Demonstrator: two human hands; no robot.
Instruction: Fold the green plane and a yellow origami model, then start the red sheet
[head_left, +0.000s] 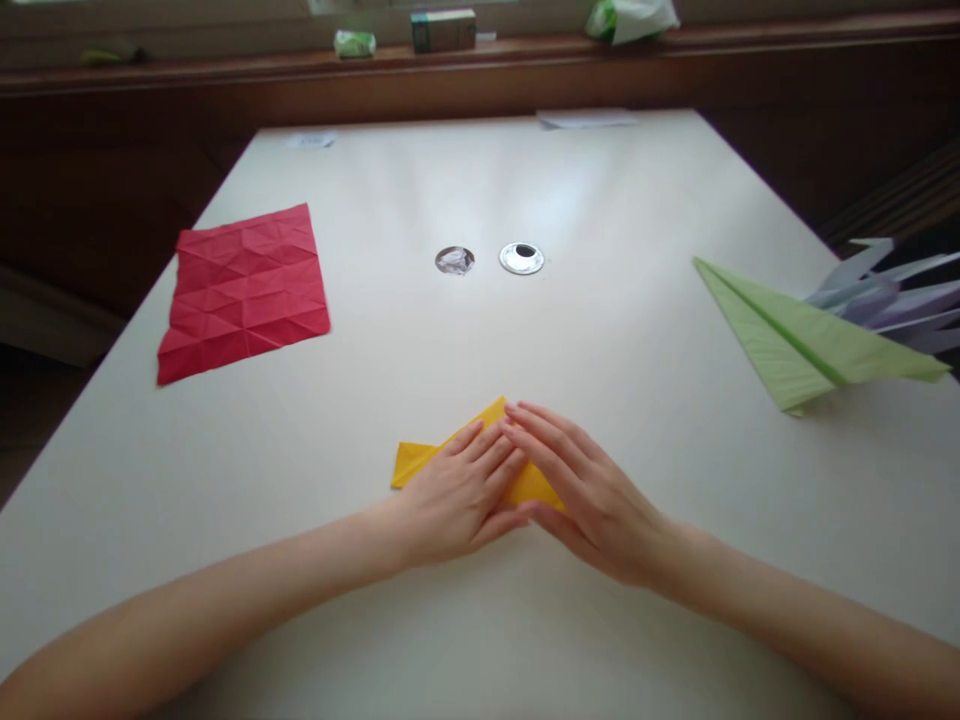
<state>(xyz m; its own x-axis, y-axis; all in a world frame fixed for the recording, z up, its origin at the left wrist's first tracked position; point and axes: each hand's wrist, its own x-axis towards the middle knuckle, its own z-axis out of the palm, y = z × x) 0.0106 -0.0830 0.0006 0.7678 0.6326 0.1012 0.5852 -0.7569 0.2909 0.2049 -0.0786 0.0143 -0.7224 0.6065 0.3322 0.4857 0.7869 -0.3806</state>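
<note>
Head view: both hands lie flat on a yellow paper [415, 461] near the table's [420, 330] front edge, the left hand [457, 490] and right hand [577, 480] pressing side by side, fingers straight and together, gripping nothing. Their fingertips meet over the sheet's upper point, which peeks out just beyond them; a yellow corner shows left of the left fingers and a sliver shows between the two palms. The paper is already folded down to a small angular shape, so some folds look done, but it is still flat and far from a finished figure; how many layers lie under the fingers is hidden. Well left of the fingers lies a creased red sheet [244, 290], unfolded. Well right of them rest a finished green model [795, 340] and, beyond it, a pale purple model [892, 295]. Far beyond the fingertips sit two round caps [521, 258].
</note>
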